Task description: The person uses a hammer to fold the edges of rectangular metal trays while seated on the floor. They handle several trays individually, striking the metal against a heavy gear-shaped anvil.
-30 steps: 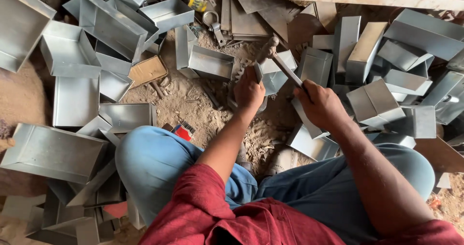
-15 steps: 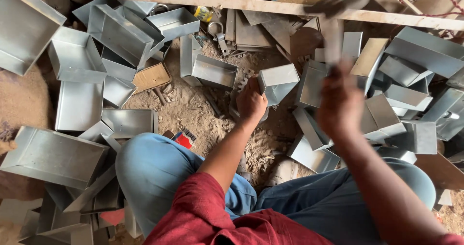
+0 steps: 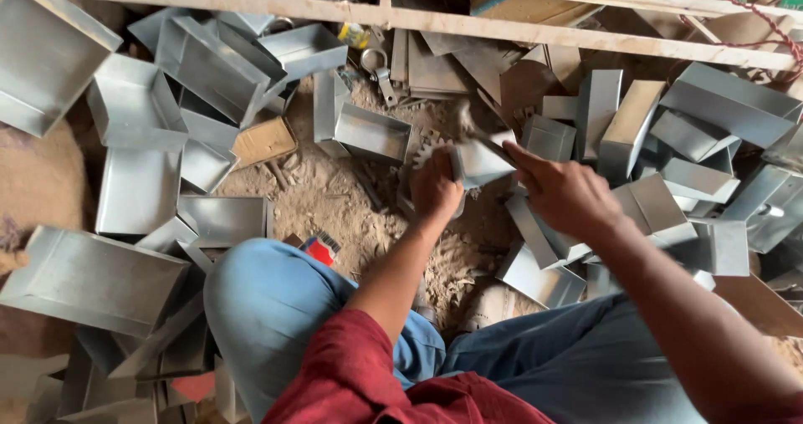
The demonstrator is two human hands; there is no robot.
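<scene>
While left hand (image 3: 435, 188) grips metal box (image 3: 483, 161) | right hand (image 3: 567, 196) clenches blurred, seemingly hammer-like tool (image 3: 478, 136)

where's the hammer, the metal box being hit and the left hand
hammer (image 3: 483, 142), head view, on its blurred handle
metal box (image 3: 489, 163), head view, on its side wall
left hand (image 3: 434, 188), head view, on the back of the hand

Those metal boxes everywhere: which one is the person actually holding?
The small metal box at centre: the left hand grips its edge; the right hand swings a tool beside it.
</scene>
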